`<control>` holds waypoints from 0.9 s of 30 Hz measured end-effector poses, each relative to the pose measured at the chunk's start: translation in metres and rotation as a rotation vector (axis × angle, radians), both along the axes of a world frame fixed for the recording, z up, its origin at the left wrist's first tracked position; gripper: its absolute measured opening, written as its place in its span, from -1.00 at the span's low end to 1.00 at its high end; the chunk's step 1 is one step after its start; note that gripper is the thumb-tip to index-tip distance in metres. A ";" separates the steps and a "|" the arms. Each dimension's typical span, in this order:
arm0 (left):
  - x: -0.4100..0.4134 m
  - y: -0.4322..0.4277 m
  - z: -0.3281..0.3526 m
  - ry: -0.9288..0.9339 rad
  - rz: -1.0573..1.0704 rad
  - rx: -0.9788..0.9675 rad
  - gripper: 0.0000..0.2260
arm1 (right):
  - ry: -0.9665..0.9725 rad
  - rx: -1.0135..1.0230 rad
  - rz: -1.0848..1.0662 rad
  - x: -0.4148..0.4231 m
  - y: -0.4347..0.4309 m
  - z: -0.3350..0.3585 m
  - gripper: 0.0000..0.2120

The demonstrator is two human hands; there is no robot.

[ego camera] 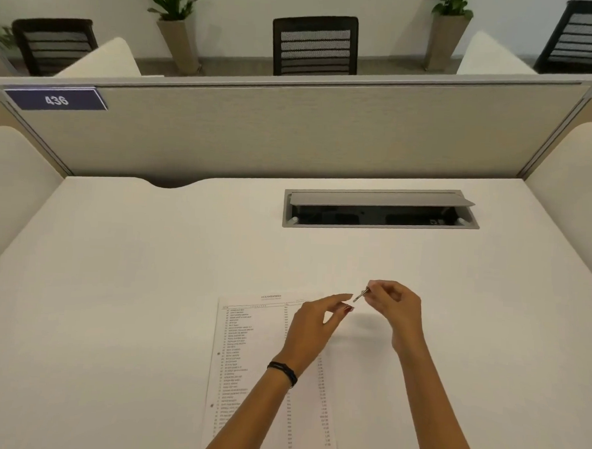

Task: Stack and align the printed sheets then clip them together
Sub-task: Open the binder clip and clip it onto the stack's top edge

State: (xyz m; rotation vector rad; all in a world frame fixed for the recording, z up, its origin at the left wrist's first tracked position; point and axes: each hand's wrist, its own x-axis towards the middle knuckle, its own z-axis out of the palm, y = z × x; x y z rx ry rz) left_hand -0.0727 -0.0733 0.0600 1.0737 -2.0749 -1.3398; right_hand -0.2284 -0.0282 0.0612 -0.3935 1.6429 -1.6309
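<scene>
Printed sheets (246, 359): lay flat on the white tabletop (130, 284), close to its near edge and a little left of the middle; the lower end ran out of view at the bottom. The top page carried a heading and columns of small print, too fine to read. How many sheets lay in the stack could not be told.
Clip (361, 294): a small metal piece, held in the air above the tabletop just beyond the top right corner of the sheets; its exact kind was too small to tell.
Right hand (395, 306): pinched on the clip with thumb and fingertips, the other fingers curled in, raised off the tabletop.
Left hand (313, 331): hovered over the upper right part of the sheets, fingers loosely apart and gripping nothing, fingertips stretched towards the clip and just short of it. A dark band (283, 373) sat on the wrist.
Cable tray (381, 210): a grey slot sunk into the tabletop towards the far edge, right of centre, its lid tipped up.
Partition (292, 135): a beige panel stood along the far edge of the tabletop, with a blue plate (56, 99) reading 436 at its upper left.
Beyond the partition: black chairs (315, 45) and potted plants (175, 12) against a pale wall.
</scene>
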 end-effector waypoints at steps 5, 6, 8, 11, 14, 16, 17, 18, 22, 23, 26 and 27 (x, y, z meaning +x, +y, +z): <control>0.020 0.005 0.008 0.072 0.037 -0.028 -0.83 | -0.024 -0.044 0.059 0.029 0.012 0.013 -0.88; 0.024 0.006 0.010 0.080 0.045 -0.037 -0.84 | -0.024 -0.047 0.063 0.034 0.013 0.015 -0.88; 0.031 0.008 0.013 0.097 0.064 -0.055 -0.86 | -0.032 -0.055 0.067 0.042 0.016 0.021 -0.87; 0.041 0.012 0.018 0.114 0.082 -0.079 -0.87 | -0.045 -0.071 0.079 0.052 0.022 0.028 -0.86; 0.050 0.018 0.021 0.107 0.082 -0.110 -0.87 | -0.044 -0.081 0.081 0.061 0.027 0.034 -0.84; 0.055 0.022 0.022 0.104 0.091 -0.135 -0.86 | -0.051 -0.087 0.079 0.067 0.031 0.037 -0.84; 0.058 0.024 0.022 0.105 0.097 -0.148 -0.86 | -0.057 -0.091 0.079 0.069 0.033 0.039 -0.84; 0.060 0.027 0.023 0.111 0.105 -0.160 -0.86 | -0.062 -0.095 0.079 0.072 0.035 0.041 -0.84; 0.066 0.035 0.025 0.129 0.125 -0.214 -0.87 | -0.065 -0.113 0.076 0.081 0.041 0.046 -0.85; 0.068 0.037 0.026 0.131 0.128 -0.229 -0.87 | -0.068 -0.117 0.070 0.084 0.043 0.048 -0.85; 0.071 0.039 0.024 0.129 0.133 -0.265 -0.86 | -0.071 -0.118 0.065 0.088 0.046 0.050 -0.85; 0.073 0.041 0.024 0.128 0.132 -0.275 -0.86 | -0.069 -0.121 0.067 0.089 0.048 0.052 -0.86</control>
